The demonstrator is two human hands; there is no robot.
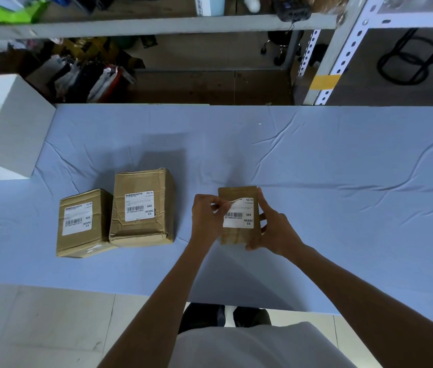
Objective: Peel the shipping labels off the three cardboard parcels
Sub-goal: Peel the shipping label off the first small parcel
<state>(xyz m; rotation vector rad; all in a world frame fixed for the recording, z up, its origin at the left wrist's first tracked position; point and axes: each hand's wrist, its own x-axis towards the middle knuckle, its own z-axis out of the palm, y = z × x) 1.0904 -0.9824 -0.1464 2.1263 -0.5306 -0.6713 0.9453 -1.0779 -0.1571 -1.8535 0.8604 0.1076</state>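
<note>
Three brown cardboard parcels are in view over a blue-covered table [316, 160]. The small parcel [236, 236] is tilted up, gripped along its right edge by my right hand [271, 227]. Its white shipping label [239, 216] has the top-left corner lifted and curled, and my left hand [208, 216] pinches that corner. The middle parcel [142, 208] lies flat with its label [139, 205] fully stuck on. The left parcel [82, 221] also lies flat, its label [77, 218] intact.
A white box [11, 120] stands at the table's far left. Metal shelving [324, 62] with bags and clutter runs behind the far edge. The table's near edge is close to my body, with tiled floor below.
</note>
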